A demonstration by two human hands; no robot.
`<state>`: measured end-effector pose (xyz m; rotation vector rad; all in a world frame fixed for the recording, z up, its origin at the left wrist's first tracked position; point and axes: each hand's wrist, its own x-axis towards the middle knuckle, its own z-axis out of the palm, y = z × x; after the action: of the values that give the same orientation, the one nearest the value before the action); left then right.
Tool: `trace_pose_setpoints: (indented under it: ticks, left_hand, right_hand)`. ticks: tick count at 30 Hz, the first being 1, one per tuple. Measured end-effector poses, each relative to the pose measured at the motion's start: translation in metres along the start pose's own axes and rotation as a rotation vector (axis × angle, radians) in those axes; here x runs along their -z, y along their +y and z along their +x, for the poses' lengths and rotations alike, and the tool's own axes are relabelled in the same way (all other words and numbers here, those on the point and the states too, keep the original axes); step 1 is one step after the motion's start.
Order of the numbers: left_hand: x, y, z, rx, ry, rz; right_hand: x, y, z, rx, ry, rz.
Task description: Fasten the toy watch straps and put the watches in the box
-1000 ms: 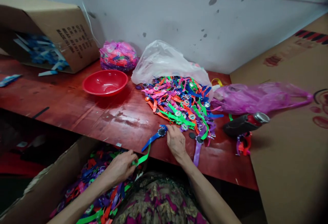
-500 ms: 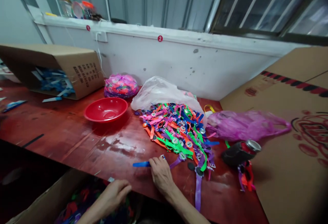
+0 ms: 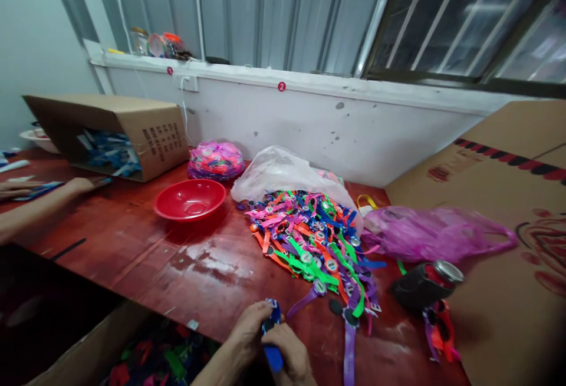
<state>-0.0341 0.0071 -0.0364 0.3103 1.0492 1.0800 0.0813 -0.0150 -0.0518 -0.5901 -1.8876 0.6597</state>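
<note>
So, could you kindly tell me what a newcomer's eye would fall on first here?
Probably the heap of many-coloured watches at the mouth of a white plastic bag, mid-picture. The glossy red bowl left of it likely comes next, then the blue watch held by the left hand and right hand, low in the picture.

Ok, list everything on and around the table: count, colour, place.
Held watch: 1, blue, both hands
Loose watches: many, multicoloured, table heap
Open bag: 1, white, behind heap
Bowl: 1, red, left of heap
Filled bag: 1, pink, behind bowl
Tipped carton: 1, brown, back left
Pieces: many, blue-white, in carton
Crumpled bag: 1, pink, right of heap
Container: 1, dark, right side
Cardboard panel: 1, brown, far right
Lower box: 1, brown, below table
Table: 1, red, centre
Co-worker's hands: 2, bare, left edge
Left hand: 1, bare, bottom
Right hand: 1, bare, bottom
</note>
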Motion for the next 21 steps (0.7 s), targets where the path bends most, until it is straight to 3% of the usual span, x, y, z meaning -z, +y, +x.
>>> trace_pose_setpoints:
  ticks: [2,4,7,10,13,21]
  left_hand:
    - [-0.003,0.004,-0.001,-0.066,0.031,0.120]
    - [-0.008,0.008,-0.006,-0.139,0.074,0.218]
    - [-0.015,0.011,-0.017,-0.232,0.050,0.313]
    - [-0.019,0.012,-0.024,-0.261,-0.024,0.345]
    - [-0.020,0.015,-0.027,-0.234,0.000,0.350]
    - [-0.026,0.018,-0.030,-0.290,0.063,0.275]
  right_hand:
    - [0.003,-0.007,0.000,-0.142,-0.061,0.103]
    - [0.009,-0.021,0.005,-0.395,-0.105,0.177]
    - [0.018,-0.040,0.019,-0.711,-0.021,0.336]
    - [0.025,-0.046,0.030,-0.783,0.083,0.503]
    - [0.031,-0.048,0.034,-0.832,0.131,0.555]
    - [0.038,-0.055,0.040,-1.058,-0.080,0.777]
